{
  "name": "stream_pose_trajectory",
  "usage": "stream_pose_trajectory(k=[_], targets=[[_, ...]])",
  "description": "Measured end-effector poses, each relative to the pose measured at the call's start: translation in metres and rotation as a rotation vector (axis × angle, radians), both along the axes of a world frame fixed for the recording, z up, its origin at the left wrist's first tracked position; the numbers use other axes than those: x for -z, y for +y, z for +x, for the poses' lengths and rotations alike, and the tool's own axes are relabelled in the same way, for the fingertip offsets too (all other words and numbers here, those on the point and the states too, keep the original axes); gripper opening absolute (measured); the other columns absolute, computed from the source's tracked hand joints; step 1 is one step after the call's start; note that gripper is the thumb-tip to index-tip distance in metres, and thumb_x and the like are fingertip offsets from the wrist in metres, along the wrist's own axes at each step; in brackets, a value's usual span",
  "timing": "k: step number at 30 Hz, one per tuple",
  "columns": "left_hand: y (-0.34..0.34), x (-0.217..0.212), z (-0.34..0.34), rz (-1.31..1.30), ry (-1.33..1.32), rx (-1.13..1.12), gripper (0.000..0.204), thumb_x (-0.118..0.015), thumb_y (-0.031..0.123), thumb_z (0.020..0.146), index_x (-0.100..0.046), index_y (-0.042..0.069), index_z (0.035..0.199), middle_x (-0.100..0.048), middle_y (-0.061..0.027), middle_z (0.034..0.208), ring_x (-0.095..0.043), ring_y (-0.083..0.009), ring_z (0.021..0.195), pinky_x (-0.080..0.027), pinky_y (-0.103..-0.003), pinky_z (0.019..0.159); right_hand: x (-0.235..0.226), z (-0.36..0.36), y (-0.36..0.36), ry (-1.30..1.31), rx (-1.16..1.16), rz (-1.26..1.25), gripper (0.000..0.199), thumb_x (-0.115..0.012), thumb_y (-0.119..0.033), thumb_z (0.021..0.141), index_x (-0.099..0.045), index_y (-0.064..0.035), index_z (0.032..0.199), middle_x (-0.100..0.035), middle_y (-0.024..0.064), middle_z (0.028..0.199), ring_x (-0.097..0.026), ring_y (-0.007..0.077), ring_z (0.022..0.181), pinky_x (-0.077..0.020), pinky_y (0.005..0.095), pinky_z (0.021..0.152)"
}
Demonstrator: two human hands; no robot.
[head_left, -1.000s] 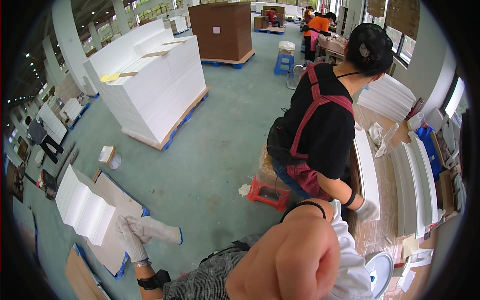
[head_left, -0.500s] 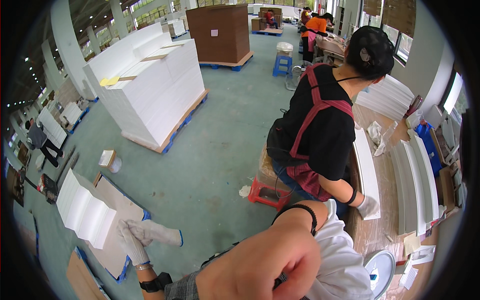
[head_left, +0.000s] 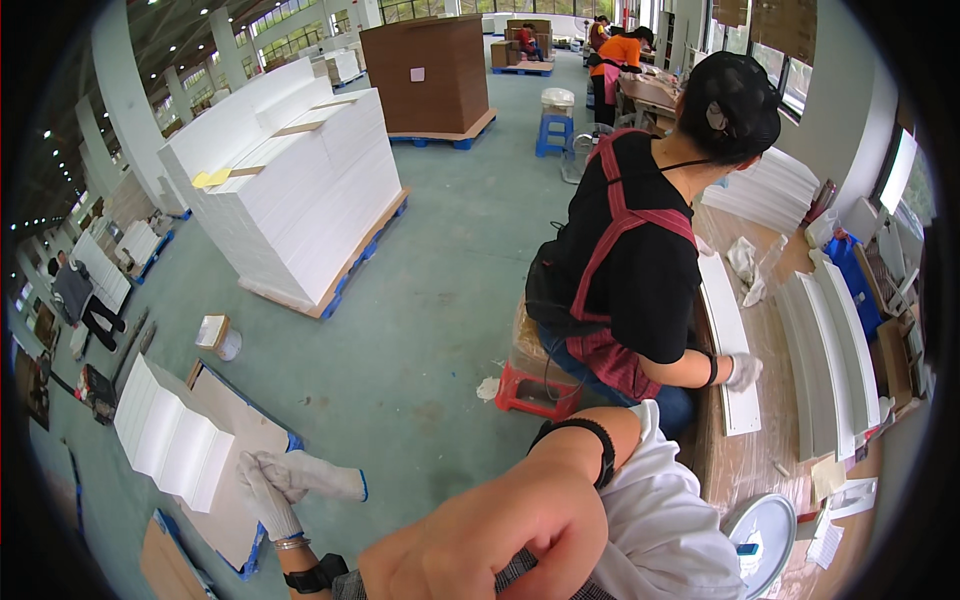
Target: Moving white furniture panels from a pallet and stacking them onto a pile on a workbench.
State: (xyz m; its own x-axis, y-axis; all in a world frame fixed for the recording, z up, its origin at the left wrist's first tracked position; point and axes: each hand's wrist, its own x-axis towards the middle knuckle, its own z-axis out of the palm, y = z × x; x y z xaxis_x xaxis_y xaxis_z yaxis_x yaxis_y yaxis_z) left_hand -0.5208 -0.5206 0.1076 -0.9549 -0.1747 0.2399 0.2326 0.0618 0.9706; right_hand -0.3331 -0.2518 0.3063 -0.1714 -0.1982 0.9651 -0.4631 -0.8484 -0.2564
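Note:
My left hand [head_left: 266, 500] wears a white knitted glove and a dark wristband. Its closed fingers pinch an empty white glove [head_left: 325, 476] with a blue-edged cuff, which sticks out to the right. My right hand [head_left: 490, 535] is bare and close to the lower edge, with a black coiled band on its wrist. Its fingers curl inward, and whatever lies inside them is hidden. Beyond the left hand, a stack of white stepped panels [head_left: 175, 430] rests on a brown board over a blue pallet.
A co-worker [head_left: 640, 230] sits at the right, a gloved hand on a white board [head_left: 725, 340] on the workbench [head_left: 745, 470]. A round lidded tub [head_left: 765, 550] stands at the bench's near end. A tall white panel stack [head_left: 300, 200], a red stool [head_left: 540, 390] and a bucket [head_left: 219, 337] occupy the floor.
My right hand has moved lower and to the left. My left hand keeps hold of the empty glove. The co-worker's gloved hand has moved farther up along the white board.

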Motion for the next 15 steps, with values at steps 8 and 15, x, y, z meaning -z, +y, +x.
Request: stream_pose_trajectory(k=[8, 15], targets=[[-0.002, 0.006, -0.003, 0.037, 0.013, 0.019, 0.036, -0.049, 0.035, 0.105, -0.057, 0.005, 0.086, -0.057, 0.0001, 0.075, -0.054, -0.0076, 0.069, -0.047, -0.023, 0.061, -0.011, 0.013, -0.003, -0.098, -0.059, -0.097, 0.009, -0.048, 0.0, 0.096, -0.055, -0.0043, 0.099, -0.064, 0.014, 0.107, -0.059, 0.0278, 0.096, -0.0464, 0.041, 0.087], [-0.005, 0.004, -0.003, -0.002, -0.03, -0.018, 0.035, -0.049, 0.034, 0.105, -0.056, 0.006, 0.085, -0.056, 0.0006, 0.074, -0.053, -0.0068, 0.066, -0.045, -0.022, 0.058, -0.007, -0.007, 0.003, 0.08, -0.028, -0.037, 0.01, -0.047, 0.0, 0.096, -0.056, -0.0046, 0.099, -0.064, 0.0169, 0.109, -0.059, 0.029, 0.099, -0.0465, 0.0393, 0.087]])
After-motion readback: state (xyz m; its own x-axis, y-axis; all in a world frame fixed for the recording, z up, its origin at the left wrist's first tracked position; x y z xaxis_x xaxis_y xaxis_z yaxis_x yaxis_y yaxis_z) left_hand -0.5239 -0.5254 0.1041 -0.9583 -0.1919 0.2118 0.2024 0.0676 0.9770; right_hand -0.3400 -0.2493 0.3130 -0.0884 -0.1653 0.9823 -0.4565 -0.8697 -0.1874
